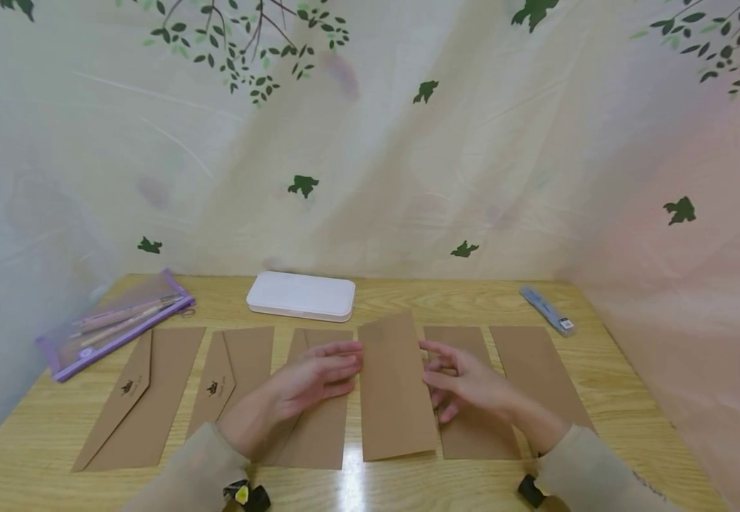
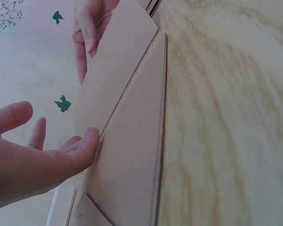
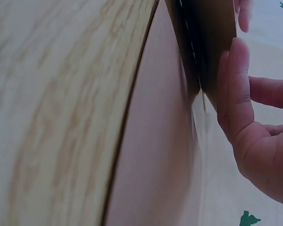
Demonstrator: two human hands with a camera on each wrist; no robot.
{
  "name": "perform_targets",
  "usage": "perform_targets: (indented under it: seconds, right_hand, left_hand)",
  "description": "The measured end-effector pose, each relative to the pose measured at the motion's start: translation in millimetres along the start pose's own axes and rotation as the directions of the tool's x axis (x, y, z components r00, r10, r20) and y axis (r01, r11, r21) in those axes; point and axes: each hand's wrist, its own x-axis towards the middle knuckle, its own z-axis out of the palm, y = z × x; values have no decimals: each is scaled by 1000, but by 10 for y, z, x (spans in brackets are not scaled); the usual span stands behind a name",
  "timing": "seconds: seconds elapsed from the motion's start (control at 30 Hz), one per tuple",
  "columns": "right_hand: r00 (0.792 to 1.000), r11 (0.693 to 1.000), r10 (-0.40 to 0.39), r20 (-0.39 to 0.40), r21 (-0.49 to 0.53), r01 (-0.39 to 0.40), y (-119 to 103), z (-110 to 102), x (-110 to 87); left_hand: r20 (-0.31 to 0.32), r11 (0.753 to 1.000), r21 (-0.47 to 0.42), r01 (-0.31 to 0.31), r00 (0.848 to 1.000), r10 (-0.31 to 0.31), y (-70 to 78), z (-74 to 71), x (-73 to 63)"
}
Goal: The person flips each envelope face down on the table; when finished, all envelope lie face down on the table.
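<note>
A plain brown envelope (image 1: 397, 391) stands tilted up near the middle of the table, its right edge raised. At its left edge my left hand (image 1: 319, 377) touches with fairly straight fingertips, the thumb apart in the left wrist view. My right hand (image 1: 469, 384) is at the opposite edge. In the right wrist view its straight fingers (image 3: 238, 89) lie against the raised edge and the shaded underside. The envelope hides part of this hand in the left wrist view. Beneath my left wrist lies another brown envelope (image 1: 319, 434), and one more envelope (image 1: 475, 434) lies below my right hand.
Two brown envelopes, one far left (image 1: 152, 405) and one beside it (image 1: 251, 355), have printed flaps. Another envelope (image 1: 539, 370) lies at right. Behind the row are a purple zip pouch (image 1: 120, 316) with pens, a white case (image 1: 302, 295) and a small blue packet (image 1: 546, 309).
</note>
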Motion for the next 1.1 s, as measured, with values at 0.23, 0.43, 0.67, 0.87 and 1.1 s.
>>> perform_targets:
  seconds: [0.23, 0.43, 0.67, 0.87, 1.1]
  right_hand:
    - [999, 998, 26, 21, -51, -25, -7, -37, -13]
    - [998, 993, 53, 43, -107, -48, 7, -64, -31]
    - [995, 992, 82, 50, -99, -77, 8, -57, -31]
    - [993, 993, 103, 52, -61, -100, 32, -52, -9]
    - [993, 994, 104, 63, -38, -101, 41, -60, -5]
  left_hand:
    - [-1, 1000, 6, 5, 1000, -5, 4, -6, -5]
    - [-1, 1000, 11, 2, 1000, -2, -4, -22, -11]
    - [-16, 1000, 3, 4, 1000, -4, -17, -27, -11]
    - [-17, 1000, 0, -4, 1000, 4, -23, -38, -11]
    - [-14, 1000, -24, 0, 1000, 0, -16, -20, -10]
